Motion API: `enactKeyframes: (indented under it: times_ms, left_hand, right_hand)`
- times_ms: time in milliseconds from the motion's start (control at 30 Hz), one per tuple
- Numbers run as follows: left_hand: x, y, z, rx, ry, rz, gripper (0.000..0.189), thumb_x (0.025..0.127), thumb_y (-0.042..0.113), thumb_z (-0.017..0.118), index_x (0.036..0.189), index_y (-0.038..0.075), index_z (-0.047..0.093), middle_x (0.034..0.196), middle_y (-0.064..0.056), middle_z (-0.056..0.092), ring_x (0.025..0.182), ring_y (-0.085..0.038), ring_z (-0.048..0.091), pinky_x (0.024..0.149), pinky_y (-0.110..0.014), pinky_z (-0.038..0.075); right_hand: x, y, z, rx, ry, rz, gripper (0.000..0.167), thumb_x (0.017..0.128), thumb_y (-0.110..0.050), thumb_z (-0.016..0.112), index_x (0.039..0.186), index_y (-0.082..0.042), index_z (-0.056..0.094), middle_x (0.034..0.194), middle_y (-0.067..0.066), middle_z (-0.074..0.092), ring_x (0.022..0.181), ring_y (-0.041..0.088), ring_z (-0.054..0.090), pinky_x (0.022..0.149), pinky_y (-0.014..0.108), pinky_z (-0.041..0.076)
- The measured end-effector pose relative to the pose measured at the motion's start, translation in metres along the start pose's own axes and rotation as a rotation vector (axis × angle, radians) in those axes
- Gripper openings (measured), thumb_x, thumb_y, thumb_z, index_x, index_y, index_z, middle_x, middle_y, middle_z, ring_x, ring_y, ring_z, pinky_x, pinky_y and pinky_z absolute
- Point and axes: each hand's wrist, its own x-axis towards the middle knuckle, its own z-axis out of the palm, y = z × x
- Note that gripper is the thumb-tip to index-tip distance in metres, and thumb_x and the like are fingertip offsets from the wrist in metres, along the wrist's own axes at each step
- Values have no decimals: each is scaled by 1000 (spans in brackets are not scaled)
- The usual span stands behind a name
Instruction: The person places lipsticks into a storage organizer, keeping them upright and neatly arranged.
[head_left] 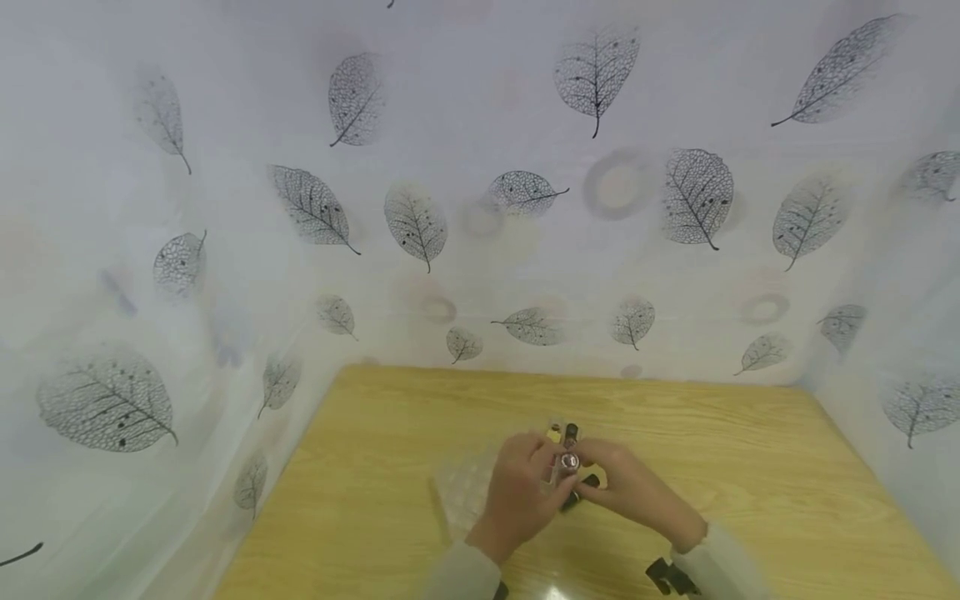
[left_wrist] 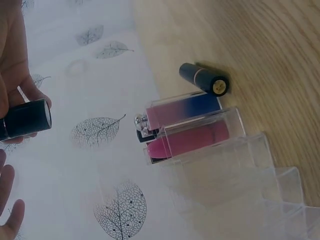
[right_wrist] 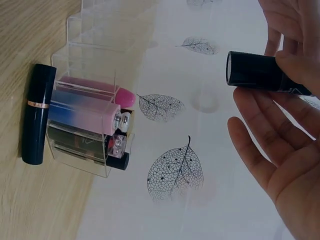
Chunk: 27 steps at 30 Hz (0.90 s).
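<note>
Both hands meet over the table in the head view, with a black lipstick tube (right_wrist: 255, 70) upright between them, its end (head_left: 570, 461) facing the head camera. My right hand (head_left: 630, 487) grips it with the fingers along one side, and my left hand (head_left: 521, 487) has its fingers and thumb at the other side. Just below stands a clear stepped lipstick holder (left_wrist: 267, 150). In it are a pink lipstick (left_wrist: 195, 141), a pink-and-blue one (right_wrist: 80, 111) and a dark one (right_wrist: 77, 142). Beside the holder is a black lipstick with a gold band (right_wrist: 39, 112).
The holder's other steps (head_left: 465, 487) extend left, partly behind my left hand. A wooden table (head_left: 750, 467) carries everything. White sheets printed with leaves (head_left: 480, 100) hang around its back and sides. A small black object (head_left: 671, 577) shows by the right sleeve.
</note>
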Motion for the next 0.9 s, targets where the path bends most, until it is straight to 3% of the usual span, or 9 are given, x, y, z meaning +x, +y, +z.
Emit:
enactKeyframes:
  times_ms: [67,267,633,900]
  left_hand:
    - [-1,0,0,3,-9,-7,32,69,31,80,90,14,64,82,6,57,75,-5,53,76,-21,45]
    - [-9,-11,-4,15,-115,-89,37,73,39,76,98,15,64,92,5,63,87,-7,58,83,-25,49]
    - [-49,-81,-6,281,-134,-292,26,76,25,74,97,13,64,93,-2,65,87,-19,61,77,-36,51]
    - [-75,-114,-3,367,-184,-389,24,78,21,71,98,10,65,93,-6,64,90,-23,61,83,-40,50]
  right_hand:
    - [0,0,1,7,-3,-5,33,73,-3,73,105,-10,64,98,0,68,87,10,64,74,25,54]
    - [5,8,1,-27,3,18,27,75,-8,74,100,-11,64,94,-3,68,84,9,63,74,27,55]
    - [35,41,4,-45,35,178,16,79,-14,72,94,-14,66,92,-2,68,84,15,64,77,34,54]
    - [54,72,25,-16,47,289,13,81,-14,71,92,-14,65,93,3,69,87,19,65,84,44,52]
